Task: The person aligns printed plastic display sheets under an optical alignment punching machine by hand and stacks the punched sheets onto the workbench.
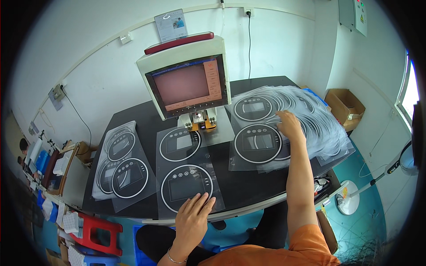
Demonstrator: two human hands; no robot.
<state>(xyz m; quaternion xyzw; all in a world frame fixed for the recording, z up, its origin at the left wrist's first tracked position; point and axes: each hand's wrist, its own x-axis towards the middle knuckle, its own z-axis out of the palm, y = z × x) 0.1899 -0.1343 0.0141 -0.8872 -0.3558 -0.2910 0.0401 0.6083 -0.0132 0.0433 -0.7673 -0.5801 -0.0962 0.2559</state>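
Under my left hand lies a clear plastic sheet printed with two black, white-ringed discs. That hand is open, its fingers stretched across the lower disc's edge. The sheet's far end reaches below the head of a monitor machine. My right hand is over a fanned pile of similar printed sheets on the right. Its fingers are bent and drawn together at the edge of a top printed sheet; the thumb's grip is partly hidden.
A smaller stack of printed sheets lies on the left of the black table. The monitor stands at the back centre. A cardboard box is beyond the right side, a red stool at lower left, a round white base at right.
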